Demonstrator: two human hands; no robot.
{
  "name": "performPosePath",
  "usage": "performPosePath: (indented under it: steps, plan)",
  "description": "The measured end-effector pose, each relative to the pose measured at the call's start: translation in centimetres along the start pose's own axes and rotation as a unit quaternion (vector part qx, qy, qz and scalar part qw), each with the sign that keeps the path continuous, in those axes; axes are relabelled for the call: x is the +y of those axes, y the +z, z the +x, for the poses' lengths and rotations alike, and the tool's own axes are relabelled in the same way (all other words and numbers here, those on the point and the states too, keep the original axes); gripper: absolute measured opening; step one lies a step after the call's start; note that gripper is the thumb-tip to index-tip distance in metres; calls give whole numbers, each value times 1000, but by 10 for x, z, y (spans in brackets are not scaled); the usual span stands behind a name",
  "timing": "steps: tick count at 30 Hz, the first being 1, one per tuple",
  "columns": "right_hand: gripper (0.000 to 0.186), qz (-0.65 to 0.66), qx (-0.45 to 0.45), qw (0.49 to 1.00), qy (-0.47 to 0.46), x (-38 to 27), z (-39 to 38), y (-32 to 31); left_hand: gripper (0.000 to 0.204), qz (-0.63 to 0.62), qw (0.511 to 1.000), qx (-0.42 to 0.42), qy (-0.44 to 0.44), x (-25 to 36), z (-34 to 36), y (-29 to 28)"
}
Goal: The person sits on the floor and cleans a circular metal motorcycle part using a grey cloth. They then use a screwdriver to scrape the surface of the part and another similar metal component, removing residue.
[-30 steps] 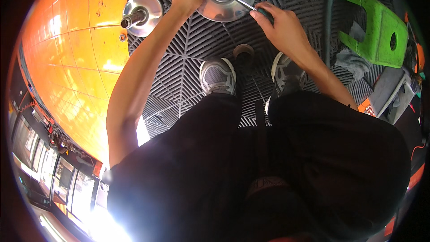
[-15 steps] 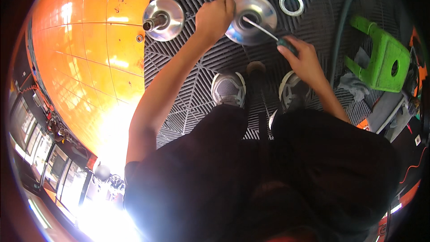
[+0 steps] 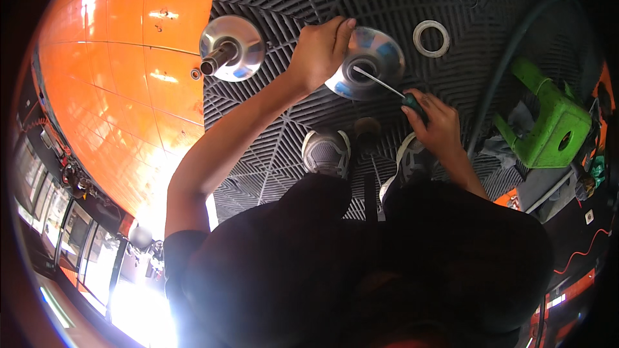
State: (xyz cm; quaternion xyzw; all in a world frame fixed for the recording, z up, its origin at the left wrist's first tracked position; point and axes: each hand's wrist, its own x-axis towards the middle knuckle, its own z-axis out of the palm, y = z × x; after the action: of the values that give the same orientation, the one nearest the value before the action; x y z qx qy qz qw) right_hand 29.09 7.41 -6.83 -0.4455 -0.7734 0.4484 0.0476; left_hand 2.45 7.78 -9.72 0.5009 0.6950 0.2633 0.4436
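My left hand [image 3: 320,50] grips the near rim of a shiny metal dish-shaped part [image 3: 374,58] that lies on the black ribbed floor mat [image 3: 277,135]. My right hand [image 3: 435,121] is closed around the dark handle of a screwdriver [image 3: 385,87]. Its thin shaft points up-left, with the tip at the dark hole in the middle of the dish. A second shiny metal disc with a short tube [image 3: 229,49] lies to the left of my left hand, apart from it.
A white ring [image 3: 432,37] lies right of the dish. A green plastic stool [image 3: 556,122] and a dark hose [image 3: 509,58] are at the right. An orange panelled surface [image 3: 122,84] fills the left. My grey shoes [image 3: 327,152] stand below the dish.
The view has tilted, so everything sits lower in the picture. My left hand keeps hold of the dish rim. The screwdriver tip stays at the dish centre.
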Motion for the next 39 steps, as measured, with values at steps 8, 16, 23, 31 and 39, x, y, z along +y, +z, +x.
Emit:
performPosePath:
  steps: [8,16,23,31,39]
  plan:
    - [29,-67,10,996,-64,7,10,5,29,-11,999,24,-24,-4,2,3]
    - [30,87,-43,995,6,7,20,-1,28,-10,1000,24,3,-8,0,2]
    - [27,196,-148,958,149,6,30,-11,27,21,996,50,64,-16,2,4]
    - [26,215,-208,938,173,6,37,-15,31,-14,998,52,17,-11,1,4]
    - [32,-11,-70,993,91,-9,15,1,33,-27,998,11,-52,-1,5,-1]
